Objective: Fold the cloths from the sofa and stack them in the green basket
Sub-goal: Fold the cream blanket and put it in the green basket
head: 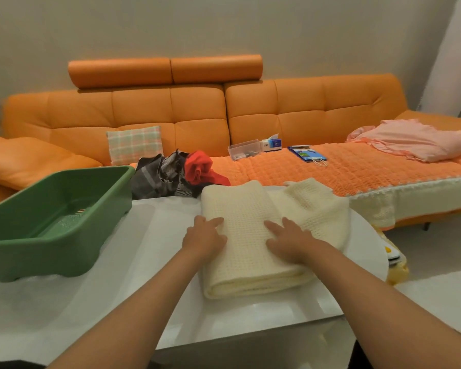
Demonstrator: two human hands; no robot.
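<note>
just two bare forearms and bare hands, left hand point(205, 239) and right hand point(290, 241), plus a dark sliver, maybe clothing, at the white table's point(64, 310) near-left edge

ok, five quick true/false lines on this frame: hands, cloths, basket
1. The left hand and right hand both rest on the cream cloth, which lies on the table. True.
2. The green basket stands on the table, left of the cream cloth. True.
3. A folded cloth already lies in the green basket. False: no cloth shows inside it.
4. A red cloth lies on the sofa next to a dark striped cloth. True.
5. The pink cloth lies on the table. False: it lies on the sofa's right end.
</note>
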